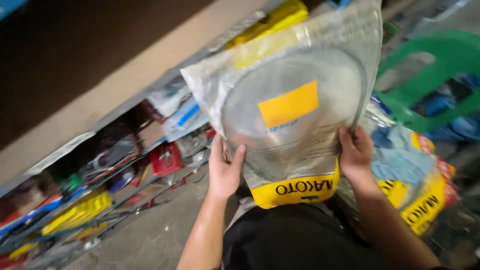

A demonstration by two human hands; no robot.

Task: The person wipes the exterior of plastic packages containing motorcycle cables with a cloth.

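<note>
Clear plastic packet [292,107] with a yellow header band at its lower end and a yellow rectangular label near its middle, held up in front of you between both hands; the packet is upside down in your view, and a thin coiled cable shows as a ring through the plastic. Your left hand [225,170] grips the packet's lower left edge, thumb lying across the front face and the other fingers hidden behind it. Your right hand [356,152] grips the lower right edge in the same way, thumb on the front, the fingers out of sight behind the plastic. Both forearms rise from the bottom of the frame, either side of your dark clothing. Just beside and below your right hand lies a pile of similar packets [420,197] with yellow bands, with a light blue cloth [400,160] resting on top of it. A green plastic chair [425,65] stands behind the pile at the upper right. To the left, a rack of shelves [100,190] runs across the frame, crowded with small packaged parts in red, yellow and blue; the motion blur leaves their kinds unreadable. Bare concrete floor [155,235] lies below the rack.
</note>
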